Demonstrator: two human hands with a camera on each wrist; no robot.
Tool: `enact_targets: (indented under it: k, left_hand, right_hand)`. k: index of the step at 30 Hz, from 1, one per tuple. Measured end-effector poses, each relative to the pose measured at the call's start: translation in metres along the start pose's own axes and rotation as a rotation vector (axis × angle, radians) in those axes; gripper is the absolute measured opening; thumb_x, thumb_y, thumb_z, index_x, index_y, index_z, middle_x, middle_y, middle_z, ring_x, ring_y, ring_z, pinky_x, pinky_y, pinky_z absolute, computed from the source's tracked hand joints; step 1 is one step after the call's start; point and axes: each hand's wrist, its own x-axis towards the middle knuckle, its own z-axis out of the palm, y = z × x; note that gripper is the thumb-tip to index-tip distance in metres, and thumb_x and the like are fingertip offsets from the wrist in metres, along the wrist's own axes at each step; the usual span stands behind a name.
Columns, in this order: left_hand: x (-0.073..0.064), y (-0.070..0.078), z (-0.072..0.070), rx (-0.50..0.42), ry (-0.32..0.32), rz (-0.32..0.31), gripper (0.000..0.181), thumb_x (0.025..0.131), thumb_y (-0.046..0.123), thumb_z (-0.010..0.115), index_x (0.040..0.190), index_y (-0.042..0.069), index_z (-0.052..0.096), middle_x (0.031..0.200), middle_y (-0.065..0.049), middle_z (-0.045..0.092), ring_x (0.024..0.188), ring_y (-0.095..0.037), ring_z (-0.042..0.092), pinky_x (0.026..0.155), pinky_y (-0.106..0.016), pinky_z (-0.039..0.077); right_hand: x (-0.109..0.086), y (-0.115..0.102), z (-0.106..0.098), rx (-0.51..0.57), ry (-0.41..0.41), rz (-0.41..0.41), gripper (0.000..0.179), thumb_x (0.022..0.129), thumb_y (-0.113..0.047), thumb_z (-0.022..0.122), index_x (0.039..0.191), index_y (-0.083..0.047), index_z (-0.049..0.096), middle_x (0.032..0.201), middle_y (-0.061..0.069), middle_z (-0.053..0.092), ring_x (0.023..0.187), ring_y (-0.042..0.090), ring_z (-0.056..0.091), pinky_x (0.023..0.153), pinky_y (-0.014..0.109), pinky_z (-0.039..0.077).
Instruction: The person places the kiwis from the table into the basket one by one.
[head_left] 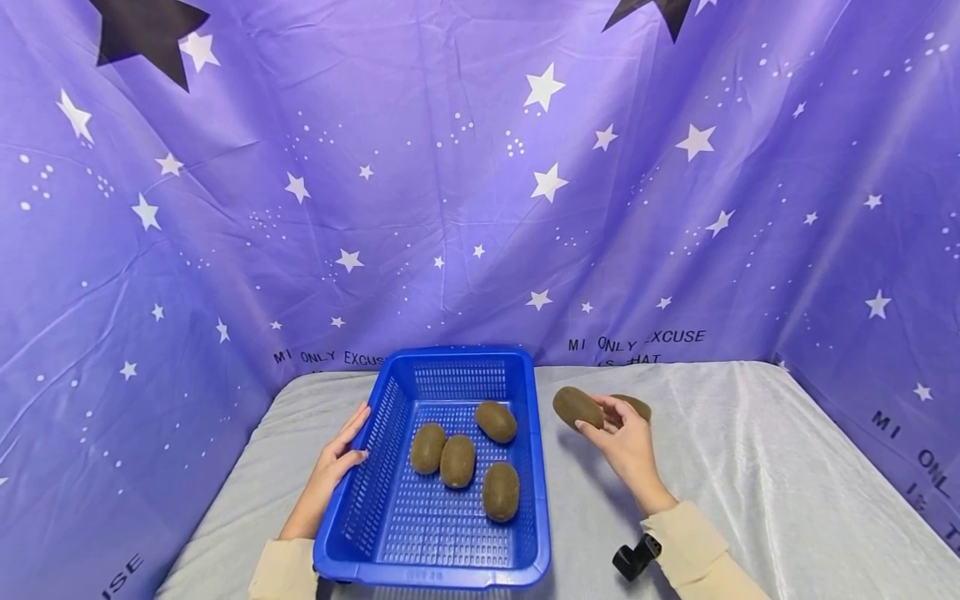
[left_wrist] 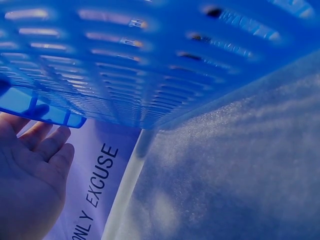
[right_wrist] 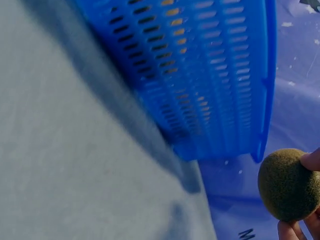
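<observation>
A blue plastic basket (head_left: 431, 575) with slotted walls stands tilted toward the head view. Inside lie several brown fuzzy kiwis, among them one kiwi (head_left: 496, 422) by the right wall and another kiwi (head_left: 501, 492) nearer the front. My left hand (head_left: 333, 462) grips the left rim, its fingers under the lip in the left wrist view. To the right of the basket, my right hand (head_left: 628, 442) pinches a kiwi (head_left: 577, 407) between thumb and fingers, above the cloth. Another kiwi (head_left: 636, 406) shows behind that hand, partly hidden; I cannot tell what it rests on.
Pale grey cloth (head_left: 787, 483) covers the table. A purple star-printed curtain (head_left: 450, 208) hangs behind and along both sides, close to the basket's far end. A small black device (head_left: 636, 557) sits at the right wrist.
</observation>
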Motion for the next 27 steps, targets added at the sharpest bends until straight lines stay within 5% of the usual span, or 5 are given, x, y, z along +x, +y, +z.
enact_targets:
  k: [3, 14, 27]
  left_hand:
    - [0.000, 0.000, 0.000, -0.002, -0.002, -0.003, 0.061, 0.090, -0.003, 0.044, 0.148, 0.002, 0.026, 0.158, -0.012, 0.007, 0.141, -0.020, 0.012, 0.099, -0.011, 0.028]
    - [0.001, -0.001, 0.000, 0.016, 0.005, 0.032, 0.062, 0.087, -0.006, 0.045, 0.147, -0.001, 0.027, 0.158, -0.013, 0.010, 0.134, 0.002, 0.024, 0.099, -0.011, 0.029]
    - [0.001, -0.001, 0.000, 0.023, 0.004, 0.035, 0.062, 0.087, -0.005, 0.045, 0.147, 0.000, 0.028, 0.156, -0.020, 0.007, 0.134, 0.001, 0.024, 0.098, -0.012, 0.030]
  right_hand:
    - [-0.002, -0.009, 0.000, 0.001, -0.009, -0.031, 0.044, 0.072, -0.004, 0.079, 0.113, 0.004, 0.062, 0.109, 0.016, 0.060, 0.090, 0.008, 0.054, 0.078, 0.011, 0.045]
    - [-0.018, -0.070, -0.001, 0.074, -0.075, -0.086, 0.043, 0.073, 0.007, 0.073, 0.113, 0.013, 0.058, 0.112, 0.023, 0.059, 0.092, 0.012, 0.057, 0.081, 0.019, 0.049]
    - [-0.017, -0.050, 0.019, 0.183, -0.179, -0.217, 0.042, 0.071, 0.000, 0.078, 0.111, 0.002, 0.064, 0.109, 0.016, 0.062, 0.093, 0.010, 0.059, 0.080, 0.020, 0.050]
